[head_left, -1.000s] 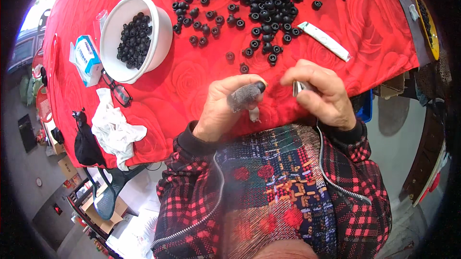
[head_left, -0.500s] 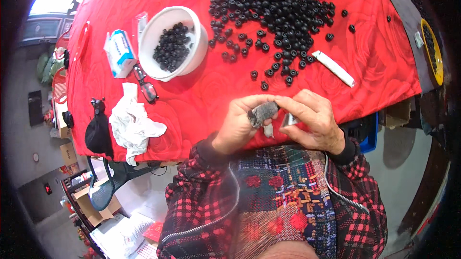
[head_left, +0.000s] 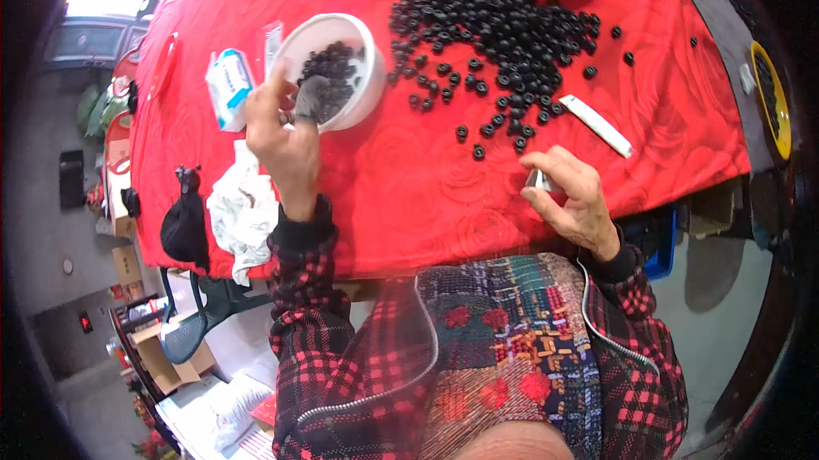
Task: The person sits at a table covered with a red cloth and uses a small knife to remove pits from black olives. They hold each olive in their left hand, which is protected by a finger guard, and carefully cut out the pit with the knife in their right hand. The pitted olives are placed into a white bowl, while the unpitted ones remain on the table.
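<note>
My left hand (head_left: 286,144) is raised at the near left rim of a white plastic bowl (head_left: 373,76). Its fingers are apart, somewhat blurred, and nothing shows between them. A grey cover (head_left: 318,100), seemingly on the thumb, reaches over the bowl's inside. Small black ring-shaped pieces (head_left: 328,63) lie in the bowl. Lower right, above the table's near part, my right hand (head_left: 570,195) pinches a small silvery metal piece (head_left: 537,179) between thumb and fingers; its exact kind is unclear.
A large heap of black ring-shaped pieces (head_left: 503,33) spreads across the red tablecloth (head_left: 426,195). A white tube (head_left: 597,125) lies right of it. At left are a blue-white box (head_left: 229,89), a white cloth (head_left: 241,208) and a black cap-like item (head_left: 183,225). A yellow-rimmed container (head_left: 783,110) stands far right.
My left hand has left my right hand and swung up-left to the white bowl, its fingers spreading. My right hand has shifted slightly right, keeping the silvery piece.
</note>
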A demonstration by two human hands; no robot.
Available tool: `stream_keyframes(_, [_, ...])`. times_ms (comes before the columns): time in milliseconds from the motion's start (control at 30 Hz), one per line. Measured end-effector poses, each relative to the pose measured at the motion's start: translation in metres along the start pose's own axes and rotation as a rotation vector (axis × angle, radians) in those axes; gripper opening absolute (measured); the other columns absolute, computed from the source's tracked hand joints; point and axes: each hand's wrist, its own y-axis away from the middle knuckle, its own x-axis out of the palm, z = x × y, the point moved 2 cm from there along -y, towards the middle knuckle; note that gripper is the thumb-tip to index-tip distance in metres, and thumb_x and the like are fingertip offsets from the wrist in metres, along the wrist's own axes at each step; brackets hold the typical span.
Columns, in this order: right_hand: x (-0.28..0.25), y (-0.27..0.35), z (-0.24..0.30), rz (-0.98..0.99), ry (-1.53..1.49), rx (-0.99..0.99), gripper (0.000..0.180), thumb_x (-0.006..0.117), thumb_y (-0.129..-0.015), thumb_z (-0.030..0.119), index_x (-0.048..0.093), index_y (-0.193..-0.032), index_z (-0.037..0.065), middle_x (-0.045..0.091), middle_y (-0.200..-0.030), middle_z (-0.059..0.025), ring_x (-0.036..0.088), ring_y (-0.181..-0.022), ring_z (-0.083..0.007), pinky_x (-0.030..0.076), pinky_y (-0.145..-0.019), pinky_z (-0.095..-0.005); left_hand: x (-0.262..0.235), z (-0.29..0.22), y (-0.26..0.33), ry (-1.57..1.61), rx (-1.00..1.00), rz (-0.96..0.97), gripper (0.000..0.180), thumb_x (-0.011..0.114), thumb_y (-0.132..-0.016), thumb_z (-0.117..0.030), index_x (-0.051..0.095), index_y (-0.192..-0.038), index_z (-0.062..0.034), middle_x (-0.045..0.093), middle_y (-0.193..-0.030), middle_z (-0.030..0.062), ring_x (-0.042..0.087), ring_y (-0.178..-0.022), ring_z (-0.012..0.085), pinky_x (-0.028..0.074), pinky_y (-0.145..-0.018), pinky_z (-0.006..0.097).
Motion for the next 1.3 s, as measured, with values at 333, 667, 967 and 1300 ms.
stream_keyframes(333, [-0.001, 0.001, 0.001, 0.006, -0.007, 0.036, 0.029, 0.071, -0.076, 0.011, 0.060, -0.101, 0.000, 0.054, -0.075, -0.0099, 0.056, -0.064, -0.0223, 0.044, -0.058, -0.0327, 0.079, -0.043, 0.072, 0.398, 0.433, 0.766, 0.026, 0.070, -0.074, -0.004, 0.069, -0.100, -0.0069, 0.061, -0.090, 0.0094, 0.060, -0.084, 0.0257, 0.050, -0.071, 0.034])
stream_keyframes(667, [0.000, 0.001, 0.002, -0.010, -0.045, 0.107, 0.030, 0.069, -0.078, 0.011, 0.060, -0.104, -0.001, 0.054, -0.077, -0.0099, 0.056, -0.067, -0.0203, 0.044, -0.060, -0.0309, 0.084, -0.050, 0.083, 0.642, 0.033, 0.740, 0.027, 0.068, -0.078, -0.006, 0.065, -0.105, -0.0047, 0.064, -0.098, 0.0074, 0.061, -0.088, 0.0194, 0.051, -0.071, 0.031])
stream_keyframes(967, [-0.007, -0.004, 0.028, 0.030, -0.154, 0.106, 0.031, 0.067, -0.081, 0.011, 0.059, -0.108, -0.002, 0.053, -0.079, -0.0087, 0.054, -0.070, -0.0182, 0.043, -0.062, -0.0299, 0.057, -0.076, 0.102, 1.353, -0.724, 0.859, 0.024, 0.061, -0.087, -0.001, 0.062, -0.111, 0.0008, 0.067, -0.097, 0.0096, 0.065, -0.081, 0.0147, 0.053, -0.061, 0.022])
stream_keyframes(1300, [0.001, -0.003, 0.024, -0.077, -0.050, 0.085, 0.022, 0.059, -0.086, 0.009, 0.059, -0.105, -0.002, 0.053, -0.077, -0.0125, 0.054, -0.067, -0.0255, 0.042, -0.059, -0.0345, 0.061, -0.077, 0.107, 1.263, -0.533, 0.791, 0.027, 0.066, -0.080, 0.006, 0.063, -0.107, 0.0017, 0.062, -0.102, 0.0083, 0.062, -0.081, 0.0112, 0.052, -0.062, 0.021])
